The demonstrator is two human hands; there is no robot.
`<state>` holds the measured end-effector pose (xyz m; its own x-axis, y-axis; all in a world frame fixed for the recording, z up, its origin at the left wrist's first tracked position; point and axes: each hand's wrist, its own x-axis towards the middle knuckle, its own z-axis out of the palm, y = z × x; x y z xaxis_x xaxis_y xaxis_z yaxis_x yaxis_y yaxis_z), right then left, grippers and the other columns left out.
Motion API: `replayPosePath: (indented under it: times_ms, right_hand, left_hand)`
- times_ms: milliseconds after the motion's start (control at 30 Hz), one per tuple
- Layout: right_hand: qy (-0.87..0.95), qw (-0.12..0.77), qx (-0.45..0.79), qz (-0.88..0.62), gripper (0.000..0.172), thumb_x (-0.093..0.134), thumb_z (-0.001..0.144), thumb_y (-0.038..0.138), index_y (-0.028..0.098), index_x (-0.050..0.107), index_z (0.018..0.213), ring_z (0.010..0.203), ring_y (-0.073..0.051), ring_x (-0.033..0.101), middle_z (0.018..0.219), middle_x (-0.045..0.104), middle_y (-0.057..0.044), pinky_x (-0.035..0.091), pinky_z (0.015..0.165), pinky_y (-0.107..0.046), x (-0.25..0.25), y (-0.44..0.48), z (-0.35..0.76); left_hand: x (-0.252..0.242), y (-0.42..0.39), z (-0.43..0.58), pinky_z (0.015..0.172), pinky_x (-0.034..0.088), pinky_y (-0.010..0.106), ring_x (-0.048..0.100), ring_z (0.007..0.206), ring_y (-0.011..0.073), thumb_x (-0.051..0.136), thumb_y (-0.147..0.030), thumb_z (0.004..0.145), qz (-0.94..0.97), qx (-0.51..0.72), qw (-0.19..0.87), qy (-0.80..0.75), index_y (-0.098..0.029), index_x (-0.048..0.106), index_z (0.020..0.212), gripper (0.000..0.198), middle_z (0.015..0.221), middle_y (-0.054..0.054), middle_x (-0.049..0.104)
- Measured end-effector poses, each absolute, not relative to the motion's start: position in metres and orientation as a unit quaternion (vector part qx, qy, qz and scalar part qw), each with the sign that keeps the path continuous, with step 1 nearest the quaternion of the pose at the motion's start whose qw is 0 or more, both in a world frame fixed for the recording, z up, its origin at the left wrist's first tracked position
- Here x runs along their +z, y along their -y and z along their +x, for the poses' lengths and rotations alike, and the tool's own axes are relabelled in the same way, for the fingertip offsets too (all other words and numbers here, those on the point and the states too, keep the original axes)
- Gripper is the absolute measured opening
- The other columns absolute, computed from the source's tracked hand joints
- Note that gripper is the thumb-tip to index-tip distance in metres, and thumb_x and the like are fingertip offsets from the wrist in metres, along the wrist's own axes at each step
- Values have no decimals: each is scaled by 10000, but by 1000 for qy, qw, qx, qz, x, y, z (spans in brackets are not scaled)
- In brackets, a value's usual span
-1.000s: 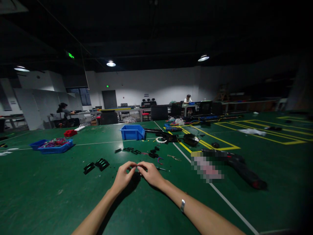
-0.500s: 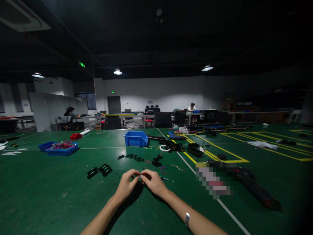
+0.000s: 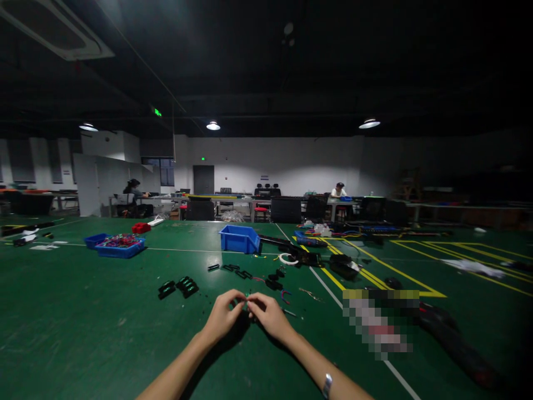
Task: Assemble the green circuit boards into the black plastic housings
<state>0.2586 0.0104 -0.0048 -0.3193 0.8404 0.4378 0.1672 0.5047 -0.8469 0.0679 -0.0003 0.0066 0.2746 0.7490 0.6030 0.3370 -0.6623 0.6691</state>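
We have our left hand [image 3: 227, 312] and right hand [image 3: 270, 316] together low over the tabletop [image 3: 104, 333], thumbs and fingertips drawn into pinches around a small piece [image 3: 248, 298]. It is too tiny for us to identify, and our fingers cover most of it; pinching from both sides presumably lets us steady it with one hand while the other adjusts. To the right, a slim pen-like tool [image 3: 290, 313] and a red-and-blue wire [image 3: 283, 297] lie near, probably for easy reach. To the left, black blocks with green tops [image 3: 187, 286] sit in two clusters, and farther out black frames [image 3: 231, 268] form a loose row, perhaps grouped by kind. The blue tray [image 3: 120, 253] seems to corral tangled wires [image 3: 120, 240] that might otherwise spread, and the blue bin [image 3: 238, 240] stands beyond the frames.
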Motion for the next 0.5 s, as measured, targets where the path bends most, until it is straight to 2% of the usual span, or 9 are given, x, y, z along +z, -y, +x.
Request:
replayPosePath:
  times_ms: [500]
  right_hand:
    - [741, 456, 352, -345, 318, 562, 941, 425, 153, 727, 947, 631, -179, 642, 731, 680, -43, 495, 610, -281, -5, -10, 258]
  left_hand:
    - [9, 3, 68, 795, 475, 256, 633, 866, 165, 557, -198, 917, 775, 487, 199, -351, -173, 712, 977, 169, 942, 37, 711]
